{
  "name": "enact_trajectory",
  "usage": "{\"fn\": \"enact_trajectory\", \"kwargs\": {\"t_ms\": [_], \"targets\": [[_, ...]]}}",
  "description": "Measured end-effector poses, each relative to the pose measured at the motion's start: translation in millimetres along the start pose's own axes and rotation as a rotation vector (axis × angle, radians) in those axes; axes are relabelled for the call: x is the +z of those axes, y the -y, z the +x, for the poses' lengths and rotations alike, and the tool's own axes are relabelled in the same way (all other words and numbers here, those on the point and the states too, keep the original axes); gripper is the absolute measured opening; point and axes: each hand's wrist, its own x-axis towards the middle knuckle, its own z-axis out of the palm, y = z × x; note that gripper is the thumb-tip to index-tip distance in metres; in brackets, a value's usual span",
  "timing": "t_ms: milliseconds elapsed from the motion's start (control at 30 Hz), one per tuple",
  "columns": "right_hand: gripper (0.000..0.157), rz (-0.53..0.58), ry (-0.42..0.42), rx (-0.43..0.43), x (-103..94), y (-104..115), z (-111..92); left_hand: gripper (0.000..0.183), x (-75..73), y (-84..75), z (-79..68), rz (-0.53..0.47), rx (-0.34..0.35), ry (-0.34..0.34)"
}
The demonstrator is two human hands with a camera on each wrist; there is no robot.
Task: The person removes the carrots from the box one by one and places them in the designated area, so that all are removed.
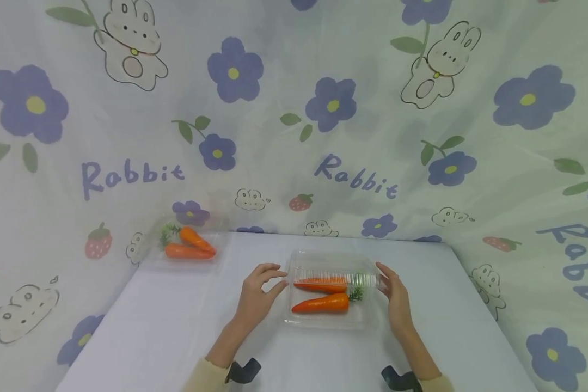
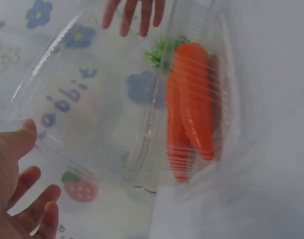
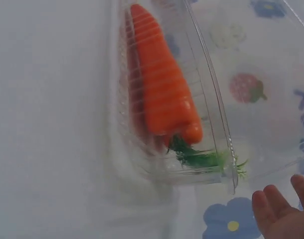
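A clear plastic clamshell box lies on the table in front of me with its hinged lid raised at the far side. Inside are two orange carrots, a front carrot and a rear carrot, their green tops pointing right. My left hand is at the lid's left edge, thumb and fingers spread apart and nothing gripped between them. On the opposite side, my right hand has extended fingers right by the lid's right edge. The lid stands tilted between both hands.
Another clear plastic box with carrots sits at the table's back left corner. A curtain printed with rabbits and flowers hangs behind and beside the white table. Dark wrist-mounted pieces are strapped near both sleeves.
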Motion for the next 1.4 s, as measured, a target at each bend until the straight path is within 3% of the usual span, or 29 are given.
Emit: {"fn": "enact_trajectory", "kwargs": {"t_ms": [133, 367, 500, 600, 800, 1000, 1133, 1400], "targets": [[0.041, 0.007, 0.005, -0.038, -3.8, 3, 9, 0.016, -1.6, -3.2, 16.4, -0.029, -0.063, 0.038], [0.027, -0.114, -0.048, -0.101, -3.0, 24, 22, 0.013, 1.1, -2.4, 38.5, -0.101, -0.099, 0.064], [0.023, -0.132, -0.073, -0.109, -1.9, 24, 31, 0.01, 3.6, 3.3, 47.5, -0.136, -0.15, 0.064], [0.019, -0.15, -0.089, -0.117, -3.0, 20, 38, 0.009, 6.7, 8.8, 54.1, -0.163, -0.189, 0.074], [0.019, -0.108, -0.1, -0.097, -5.1, -16, 61, 0.01, 9.7, 15.7, 66.6, -0.19, -0.248, 0.085], [0.02, -0.108, -0.106, -0.099, -4.0, -27, 75, 0.016, 19.8, 30.2, 74.5, -0.258, -0.243, 0.072], [0.021, -0.1, -0.085, -0.083, -2.5, -32, 83, 0.019, 28.3, 40.2, 76.0, -0.274, -0.247, 0.048], [0.02, -0.062, -0.052, 0.009, 1.3, -42, 90, 0.026, 43.2, 53.3, 70.8, -0.225, -0.342, 0.058]]}}
